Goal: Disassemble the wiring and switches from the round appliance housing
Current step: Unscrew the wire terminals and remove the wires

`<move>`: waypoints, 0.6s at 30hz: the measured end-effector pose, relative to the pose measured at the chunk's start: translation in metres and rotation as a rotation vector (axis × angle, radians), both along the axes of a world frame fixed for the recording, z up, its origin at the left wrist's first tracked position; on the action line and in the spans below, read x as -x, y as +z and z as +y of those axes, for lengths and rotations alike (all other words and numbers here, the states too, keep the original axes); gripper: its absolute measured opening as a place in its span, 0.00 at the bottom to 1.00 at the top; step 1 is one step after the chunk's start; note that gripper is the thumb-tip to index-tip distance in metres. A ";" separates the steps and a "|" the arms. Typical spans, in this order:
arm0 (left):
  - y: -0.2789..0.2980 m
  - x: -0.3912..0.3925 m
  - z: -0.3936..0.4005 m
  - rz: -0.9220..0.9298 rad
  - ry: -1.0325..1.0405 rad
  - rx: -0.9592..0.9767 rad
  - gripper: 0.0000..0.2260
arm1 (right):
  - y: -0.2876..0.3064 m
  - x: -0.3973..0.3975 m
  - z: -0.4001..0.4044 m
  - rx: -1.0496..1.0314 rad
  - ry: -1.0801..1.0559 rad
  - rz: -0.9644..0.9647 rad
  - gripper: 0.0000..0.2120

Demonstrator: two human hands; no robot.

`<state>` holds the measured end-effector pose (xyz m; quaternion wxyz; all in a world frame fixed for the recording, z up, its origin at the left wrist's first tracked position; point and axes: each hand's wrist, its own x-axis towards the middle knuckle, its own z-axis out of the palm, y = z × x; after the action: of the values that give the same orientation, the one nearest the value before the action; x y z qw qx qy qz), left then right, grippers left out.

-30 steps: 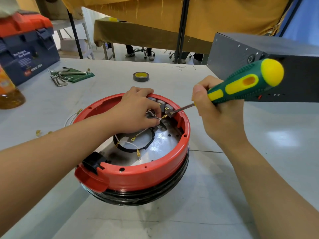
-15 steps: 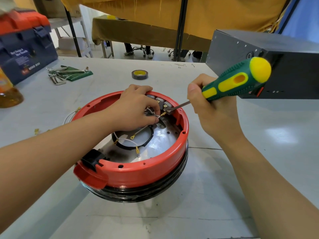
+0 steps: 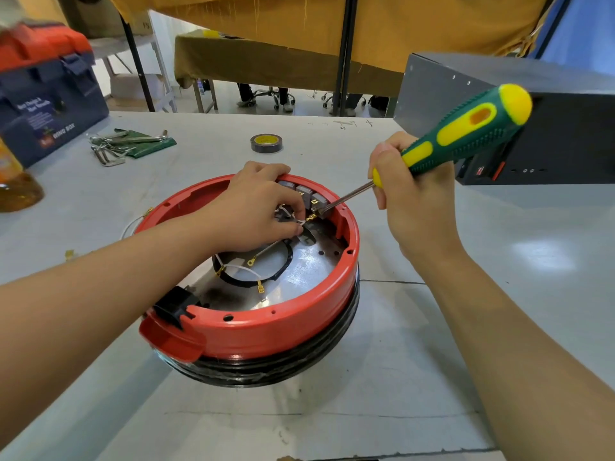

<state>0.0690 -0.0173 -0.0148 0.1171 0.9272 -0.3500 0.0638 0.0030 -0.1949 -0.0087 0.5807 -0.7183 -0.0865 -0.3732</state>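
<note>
The round red housing (image 3: 266,327) lies upside down on the grey table, its metal base plate showing. Grey switches (image 3: 311,196) sit inside its far rim. My left hand (image 3: 259,207) reaches into the housing and pinches a white wire (image 3: 301,222) with a brass terminal beside the switches. Other white wires (image 3: 246,267) with brass terminals lie loose over the black ring in the middle. My right hand (image 3: 416,207) grips a green and yellow screwdriver (image 3: 466,131); its metal tip touches the rightmost switch.
A roll of tape (image 3: 266,143) lies behind the housing. Hex keys on a green holder (image 3: 129,143) lie at the back left, near a blue and red toolbox (image 3: 46,94). A dark metal box (image 3: 549,128) stands at the right. An amber bottle (image 3: 16,184) is at the left edge.
The screwdriver tip has shifted slightly along the switches at the far rim. My left hand keeps pinching the wire in the same place.
</note>
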 end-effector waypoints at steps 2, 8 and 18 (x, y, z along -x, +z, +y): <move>0.000 0.000 0.000 -0.004 0.001 0.001 0.07 | 0.002 -0.001 0.000 -0.024 -0.010 -0.003 0.14; -0.001 0.000 -0.001 -0.015 -0.003 0.005 0.07 | -0.009 -0.001 0.021 0.016 -0.020 0.097 0.17; -0.001 -0.001 0.000 -0.011 0.000 -0.001 0.06 | -0.002 0.002 0.002 0.007 -0.029 -0.048 0.14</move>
<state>0.0697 -0.0177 -0.0156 0.1146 0.9270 -0.3505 0.0685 0.0014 -0.1934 -0.0103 0.5705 -0.7124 -0.0912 -0.3983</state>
